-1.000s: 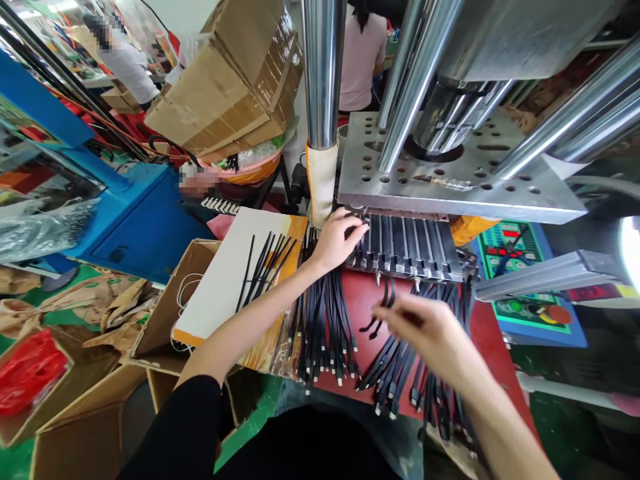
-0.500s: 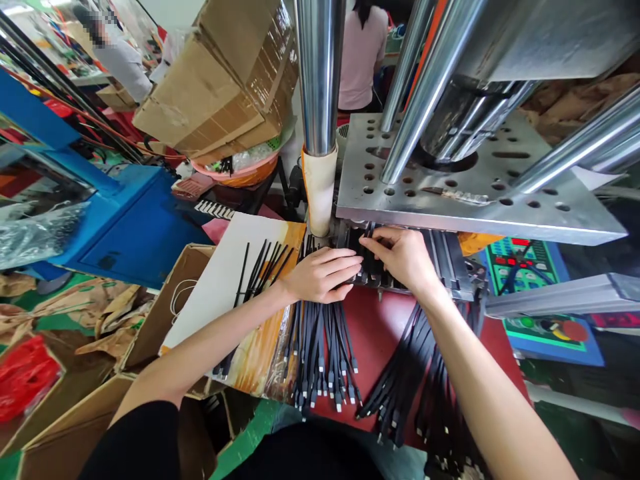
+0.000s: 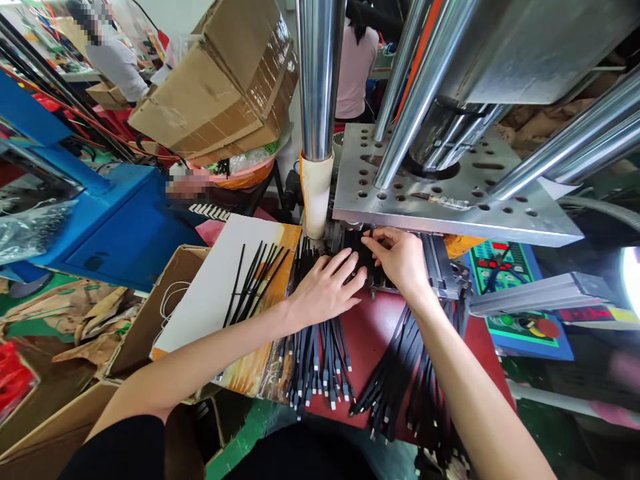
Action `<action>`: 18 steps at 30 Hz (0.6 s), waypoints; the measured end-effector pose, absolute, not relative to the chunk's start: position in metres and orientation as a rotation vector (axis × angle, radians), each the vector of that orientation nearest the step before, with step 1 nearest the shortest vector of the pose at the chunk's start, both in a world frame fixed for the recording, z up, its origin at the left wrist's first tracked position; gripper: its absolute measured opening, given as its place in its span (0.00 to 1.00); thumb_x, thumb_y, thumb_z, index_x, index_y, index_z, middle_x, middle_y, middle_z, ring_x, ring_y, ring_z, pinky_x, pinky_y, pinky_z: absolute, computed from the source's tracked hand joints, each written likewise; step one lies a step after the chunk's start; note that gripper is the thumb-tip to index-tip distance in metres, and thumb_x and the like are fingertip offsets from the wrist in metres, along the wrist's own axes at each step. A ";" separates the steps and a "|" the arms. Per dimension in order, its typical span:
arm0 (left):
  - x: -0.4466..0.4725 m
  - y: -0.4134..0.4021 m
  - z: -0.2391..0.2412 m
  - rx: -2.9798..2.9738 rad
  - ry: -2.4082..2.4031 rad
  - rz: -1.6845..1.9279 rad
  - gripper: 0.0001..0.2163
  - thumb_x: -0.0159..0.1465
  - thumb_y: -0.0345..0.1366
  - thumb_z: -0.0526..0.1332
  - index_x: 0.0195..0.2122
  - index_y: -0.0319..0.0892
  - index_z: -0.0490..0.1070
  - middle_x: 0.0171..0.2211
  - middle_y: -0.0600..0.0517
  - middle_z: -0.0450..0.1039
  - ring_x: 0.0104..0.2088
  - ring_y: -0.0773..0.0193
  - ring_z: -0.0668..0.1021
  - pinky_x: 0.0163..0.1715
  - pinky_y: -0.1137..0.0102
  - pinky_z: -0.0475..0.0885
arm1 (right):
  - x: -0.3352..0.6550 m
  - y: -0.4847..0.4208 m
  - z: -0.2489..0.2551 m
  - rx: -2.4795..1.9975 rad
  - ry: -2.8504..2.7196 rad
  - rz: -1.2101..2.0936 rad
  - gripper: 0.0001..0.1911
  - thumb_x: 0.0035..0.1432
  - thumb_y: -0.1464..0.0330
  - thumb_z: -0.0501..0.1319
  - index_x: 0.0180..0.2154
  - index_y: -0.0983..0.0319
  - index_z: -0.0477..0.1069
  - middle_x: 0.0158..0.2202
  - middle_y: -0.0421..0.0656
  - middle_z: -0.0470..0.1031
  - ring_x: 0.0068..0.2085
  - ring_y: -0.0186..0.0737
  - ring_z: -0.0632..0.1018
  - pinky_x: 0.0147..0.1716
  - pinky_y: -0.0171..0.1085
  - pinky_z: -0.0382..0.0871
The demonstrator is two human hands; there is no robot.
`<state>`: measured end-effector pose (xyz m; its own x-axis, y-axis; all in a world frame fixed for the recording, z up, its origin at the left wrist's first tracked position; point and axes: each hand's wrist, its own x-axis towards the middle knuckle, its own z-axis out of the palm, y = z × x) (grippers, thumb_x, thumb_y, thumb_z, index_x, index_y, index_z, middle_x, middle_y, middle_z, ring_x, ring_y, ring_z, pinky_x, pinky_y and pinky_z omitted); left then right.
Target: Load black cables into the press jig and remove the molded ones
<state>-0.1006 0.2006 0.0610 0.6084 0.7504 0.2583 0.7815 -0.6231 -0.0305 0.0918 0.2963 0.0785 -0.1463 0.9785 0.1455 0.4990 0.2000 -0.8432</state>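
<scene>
My left hand [image 3: 325,290] rests with fingers spread at the left end of the dark metal mould [image 3: 440,270] beneath the press. Thumb and fingertips of my right hand [image 3: 399,261] are pinched together over the mould; whatever they grip is too small and dark to make out. Below my left hand hangs a bunch of black cables [image 3: 320,363] with pale metal plugs. A second bunch of black cables [image 3: 395,367] fans out over the red table [image 3: 370,327] by my right forearm. Several black cables [image 3: 257,280] lie on a white sheet [image 3: 200,293] to the left.
A drilled steel plate [image 3: 370,207] on shiny columns overhangs my hands. To the right are a green-and-blue control panel [image 3: 515,267] and a grey metal bar [image 3: 535,293]. Cardboard boxes [image 3: 165,293] and a blue cabinet [image 3: 125,220] stand left. Two people work beyond.
My left hand has moved slightly down and its fingers have spread apart. My right hand stays pinched at the mould. The whole view has shifted a little.
</scene>
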 end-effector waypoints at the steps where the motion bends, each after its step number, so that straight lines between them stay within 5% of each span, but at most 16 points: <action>1: -0.098 0.197 0.066 -2.690 -1.320 -0.259 0.28 0.75 0.44 0.66 0.71 0.34 0.67 0.74 0.27 0.65 0.77 0.37 0.65 0.66 0.45 0.73 | 0.096 0.291 0.077 -1.389 -1.780 0.743 0.19 0.65 0.56 0.67 0.46 0.65 0.84 0.38 0.49 0.82 0.27 0.41 0.77 0.31 0.42 0.74; 6: -0.095 0.190 0.090 -2.795 -1.399 -0.022 0.39 0.73 0.52 0.67 0.77 0.33 0.59 0.79 0.28 0.54 0.80 0.35 0.57 0.69 0.42 0.68 | 0.113 0.248 0.078 -1.324 -2.300 0.124 0.25 0.67 0.77 0.55 0.55 0.61 0.86 0.45 0.53 0.77 0.43 0.49 0.78 0.46 0.45 0.77; 10: -0.097 0.200 0.099 -2.859 -1.476 -0.011 0.42 0.74 0.58 0.61 0.77 0.30 0.58 0.80 0.29 0.54 0.81 0.36 0.56 0.72 0.40 0.64 | 0.100 0.247 0.087 -1.544 -2.544 -0.123 0.28 0.69 0.78 0.55 0.64 0.61 0.81 0.48 0.56 0.77 0.44 0.52 0.78 0.46 0.46 0.76; 14: -0.097 0.229 0.105 -2.835 -1.501 -0.020 0.34 0.79 0.48 0.53 0.77 0.26 0.58 0.79 0.31 0.55 0.80 0.39 0.59 0.76 0.41 0.58 | 0.084 0.283 0.092 -1.617 -2.552 -0.156 0.32 0.69 0.80 0.52 0.69 0.64 0.76 0.54 0.61 0.79 0.51 0.57 0.81 0.50 0.47 0.76; 18: -0.100 0.266 0.104 -2.804 -1.463 -0.033 0.29 0.78 0.41 0.51 0.73 0.25 0.63 0.74 0.28 0.66 0.73 0.39 0.71 0.73 0.42 0.61 | 0.082 0.311 0.087 -1.572 -2.556 -0.137 0.30 0.67 0.81 0.51 0.63 0.66 0.80 0.50 0.61 0.84 0.51 0.58 0.83 0.51 0.48 0.76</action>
<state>-0.0997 0.2655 0.1042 0.5718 0.8203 0.0083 0.8199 -0.5718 0.0287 0.0820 0.3106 0.0871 -0.4451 0.8803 0.1645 0.8928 0.4504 0.0053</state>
